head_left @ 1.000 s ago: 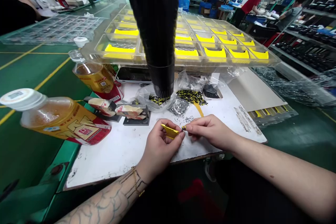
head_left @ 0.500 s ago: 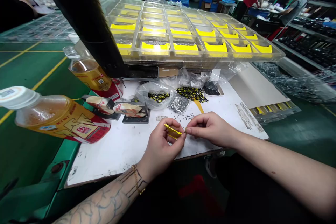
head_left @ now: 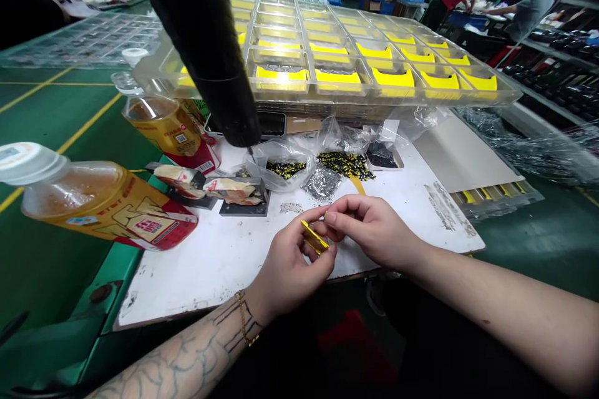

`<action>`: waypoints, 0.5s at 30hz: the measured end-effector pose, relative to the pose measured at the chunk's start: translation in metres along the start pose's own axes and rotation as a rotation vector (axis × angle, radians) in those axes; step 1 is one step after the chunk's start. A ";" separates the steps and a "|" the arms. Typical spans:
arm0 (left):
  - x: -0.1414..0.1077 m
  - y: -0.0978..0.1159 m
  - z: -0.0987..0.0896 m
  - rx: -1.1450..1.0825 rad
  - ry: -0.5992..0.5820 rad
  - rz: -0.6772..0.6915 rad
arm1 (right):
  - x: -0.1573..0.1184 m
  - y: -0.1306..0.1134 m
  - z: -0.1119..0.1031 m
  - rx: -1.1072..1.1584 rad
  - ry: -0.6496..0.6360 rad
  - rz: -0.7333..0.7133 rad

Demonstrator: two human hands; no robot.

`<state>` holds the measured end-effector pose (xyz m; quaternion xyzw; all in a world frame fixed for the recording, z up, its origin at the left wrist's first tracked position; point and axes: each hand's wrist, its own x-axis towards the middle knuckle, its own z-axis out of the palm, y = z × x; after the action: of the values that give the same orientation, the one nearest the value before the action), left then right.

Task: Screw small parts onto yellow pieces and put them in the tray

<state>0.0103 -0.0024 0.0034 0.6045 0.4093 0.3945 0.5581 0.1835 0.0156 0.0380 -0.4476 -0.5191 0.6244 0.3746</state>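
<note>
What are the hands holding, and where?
The left hand holds a yellow piece between thumb and fingers, thumb at its lower end. Whether the right hand pinches something is unclear.

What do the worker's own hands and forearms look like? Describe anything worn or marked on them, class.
Both the left hand and right hand are bare, without gloves. The left wrist wears a thin gold-coloured chain bracelet. Dark line tattoos cover the left forearm, some curved like scales. The right forearm shows one small spot. No sleeve shows on either forearm.
</note>
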 end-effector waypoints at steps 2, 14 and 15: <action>0.000 0.001 0.000 0.018 -0.002 0.000 | 0.000 0.001 -0.001 0.007 -0.013 -0.001; 0.003 0.005 0.001 0.112 0.029 0.009 | -0.001 0.003 -0.001 -0.015 -0.025 -0.008; 0.003 0.005 0.001 0.124 0.027 0.016 | -0.001 0.003 -0.001 -0.010 -0.027 -0.006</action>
<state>0.0123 -0.0005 0.0081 0.6358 0.4356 0.3808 0.5109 0.1851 0.0147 0.0348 -0.4395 -0.5285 0.6266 0.3673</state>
